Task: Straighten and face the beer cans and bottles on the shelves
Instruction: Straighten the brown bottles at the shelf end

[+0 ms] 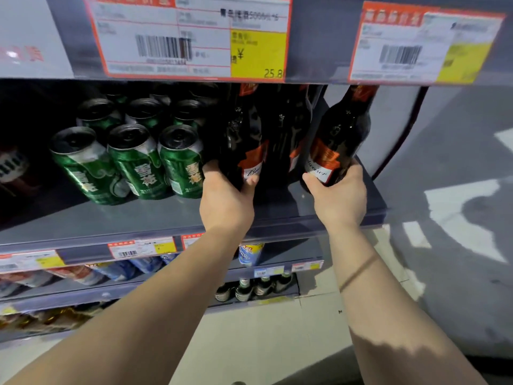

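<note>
Dark brown beer bottles with red-and-white labels stand at the right end of a grey shelf (166, 218). My left hand (226, 200) grips the base of the left bottle (241, 137). My right hand (340, 195) holds the base of the rightmost bottle (337, 140), which leans to the right at the shelf's end. A third bottle (286, 134) stands between them, untouched. Left of the bottles, green beer cans (133, 162) stand in rows, the front three with labels facing out.
The shelf above carries large orange-edged price tags (194, 37). Lower shelves hold blue-and-white cans (249, 254) and green bottles (249, 287). A grey wall panel (444, 190) and a pale floor lie right of the shelf's end.
</note>
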`<state>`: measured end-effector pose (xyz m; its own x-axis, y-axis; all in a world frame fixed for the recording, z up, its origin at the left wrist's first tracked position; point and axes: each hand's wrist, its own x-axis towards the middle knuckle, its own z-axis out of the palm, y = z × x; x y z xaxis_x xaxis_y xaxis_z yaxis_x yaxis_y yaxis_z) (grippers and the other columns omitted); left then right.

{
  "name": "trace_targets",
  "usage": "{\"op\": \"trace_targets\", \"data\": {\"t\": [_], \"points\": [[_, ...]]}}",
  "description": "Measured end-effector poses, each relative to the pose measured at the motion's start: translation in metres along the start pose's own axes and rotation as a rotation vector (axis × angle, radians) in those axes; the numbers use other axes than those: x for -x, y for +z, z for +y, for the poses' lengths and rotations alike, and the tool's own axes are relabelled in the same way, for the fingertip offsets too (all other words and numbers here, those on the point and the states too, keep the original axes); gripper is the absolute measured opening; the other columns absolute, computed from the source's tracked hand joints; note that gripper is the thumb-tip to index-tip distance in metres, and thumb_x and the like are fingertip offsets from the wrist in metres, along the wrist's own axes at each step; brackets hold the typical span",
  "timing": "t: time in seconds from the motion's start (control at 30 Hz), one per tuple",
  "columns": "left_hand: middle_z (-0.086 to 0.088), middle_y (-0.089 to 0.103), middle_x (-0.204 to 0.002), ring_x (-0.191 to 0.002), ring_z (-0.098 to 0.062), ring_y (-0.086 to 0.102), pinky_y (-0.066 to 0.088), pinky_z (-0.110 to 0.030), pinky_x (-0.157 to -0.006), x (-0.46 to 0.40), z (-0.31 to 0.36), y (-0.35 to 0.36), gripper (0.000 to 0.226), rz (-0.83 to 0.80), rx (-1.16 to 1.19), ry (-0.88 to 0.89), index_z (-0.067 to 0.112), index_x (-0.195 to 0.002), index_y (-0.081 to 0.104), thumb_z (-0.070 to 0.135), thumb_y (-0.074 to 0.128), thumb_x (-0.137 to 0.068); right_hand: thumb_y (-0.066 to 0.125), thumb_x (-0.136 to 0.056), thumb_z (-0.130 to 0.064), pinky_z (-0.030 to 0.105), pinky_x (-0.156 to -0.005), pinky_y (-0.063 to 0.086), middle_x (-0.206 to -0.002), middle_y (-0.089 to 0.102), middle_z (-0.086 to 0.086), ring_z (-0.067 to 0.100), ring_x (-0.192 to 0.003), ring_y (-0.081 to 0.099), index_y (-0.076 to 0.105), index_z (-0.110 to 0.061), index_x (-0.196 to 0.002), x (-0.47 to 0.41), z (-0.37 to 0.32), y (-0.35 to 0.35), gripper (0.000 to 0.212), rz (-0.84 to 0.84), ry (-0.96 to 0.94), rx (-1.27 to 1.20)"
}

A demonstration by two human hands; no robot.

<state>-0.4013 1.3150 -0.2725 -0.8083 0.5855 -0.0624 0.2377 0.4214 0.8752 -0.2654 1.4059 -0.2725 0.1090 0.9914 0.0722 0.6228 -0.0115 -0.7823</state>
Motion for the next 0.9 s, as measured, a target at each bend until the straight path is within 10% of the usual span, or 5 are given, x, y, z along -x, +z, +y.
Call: {"op": "trace_targets", "data": {"t": [0.7,0.9], "points": [[-0.004,0.060,-0.115,-0.101,-0.027,0.058,0.043,-0.033,-0.075,-0.004,-0.003,0.022,0.058,-0.128,-0.051,0.182,0.023,-0.137,0.036,0.037,0.066,-0.089,0.077,-0.078,-0.017,0.023,-0.083,0.046,-0.110,0.063,-0.011,0.010,-0.100,0.061,0.038,-0.022,-0.140,-0.049,0.018,0.004,0.074,-0.180,-0.097,-0.187],[-0.003,0.060,-0.121,-0.110,-0.024,0.055,0.041,-0.030,-0.082,-0.012,-0.011,0.001,0.063,-0.243,-0.139,0.274,0.018,-0.140,0.038,0.039,0.066,-0.088,0.083,-0.068,-0.035,0.042,-0.091,0.053,-0.112,0.066,-0.014,0.014,-0.104,0.063,0.042,-0.032,-0.133,-0.056,0.015,0.006,0.076,-0.193,-0.066,-0.211]]}}
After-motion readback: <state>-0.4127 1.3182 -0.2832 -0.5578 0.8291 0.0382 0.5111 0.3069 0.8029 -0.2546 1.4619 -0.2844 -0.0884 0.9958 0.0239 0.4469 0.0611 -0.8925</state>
